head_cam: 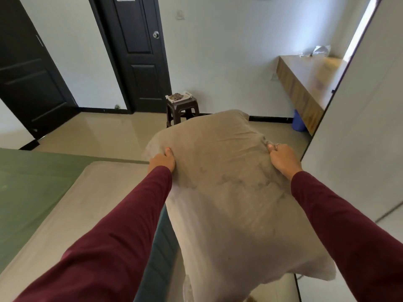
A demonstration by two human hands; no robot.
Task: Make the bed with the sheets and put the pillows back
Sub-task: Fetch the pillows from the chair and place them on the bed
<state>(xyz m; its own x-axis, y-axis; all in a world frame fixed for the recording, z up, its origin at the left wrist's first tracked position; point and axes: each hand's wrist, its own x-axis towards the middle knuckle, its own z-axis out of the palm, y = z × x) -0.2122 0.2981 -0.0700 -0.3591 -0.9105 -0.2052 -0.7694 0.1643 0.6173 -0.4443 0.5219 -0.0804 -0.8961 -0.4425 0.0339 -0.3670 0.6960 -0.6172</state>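
Observation:
A large beige pillow [220,171] is held up in front of me, raised above the floor to the right of the bed. My left hand [163,160] grips its left edge, thumb on top. My right hand [283,158], with a ring on one finger, pinches the pillow's right edge. Both arms wear dark red sleeves. The bed [24,192] lies at the left, covered by a green sheet with a beige sheet [82,205] along its near side. The lower part of the pillow hangs toward me and hides what is under it.
A dark plastic stool [182,110] carrying a white basket [178,97] stands by the far wall. Two black doors [139,51] are at the back left. A wooden shelf [305,83] and a blue bin [298,124] are on the right, next to a white cupboard panel [359,127].

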